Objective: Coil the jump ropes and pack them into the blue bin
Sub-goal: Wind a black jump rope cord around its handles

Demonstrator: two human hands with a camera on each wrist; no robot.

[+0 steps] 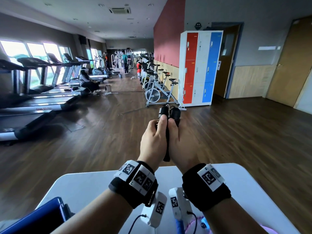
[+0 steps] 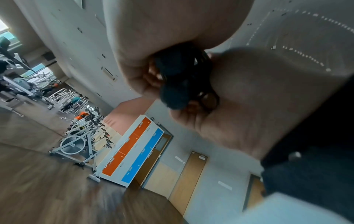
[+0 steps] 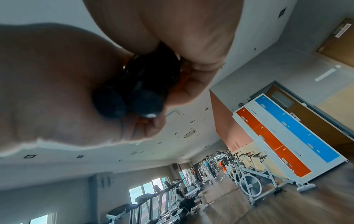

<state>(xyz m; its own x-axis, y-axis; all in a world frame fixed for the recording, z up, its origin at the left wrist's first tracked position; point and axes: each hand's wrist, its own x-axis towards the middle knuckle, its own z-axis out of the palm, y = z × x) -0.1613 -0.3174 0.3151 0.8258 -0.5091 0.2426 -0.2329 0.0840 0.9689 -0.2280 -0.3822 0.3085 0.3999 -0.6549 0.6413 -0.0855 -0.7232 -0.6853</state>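
A black jump rope (image 1: 169,115), its two handles side by side, is raised above the far edge of the white table (image 1: 87,184), my left hand (image 1: 152,141) and right hand (image 1: 181,142) both curled tight around it, blue bin (image 1: 42,215) at lower left.

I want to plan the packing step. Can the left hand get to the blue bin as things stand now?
Probably yes, but not free-handed. The blue bin sits at the table's near left corner, on the left hand's own side, with nothing between. Yet both hands grip the black jump rope handles, so the rope would travel along.
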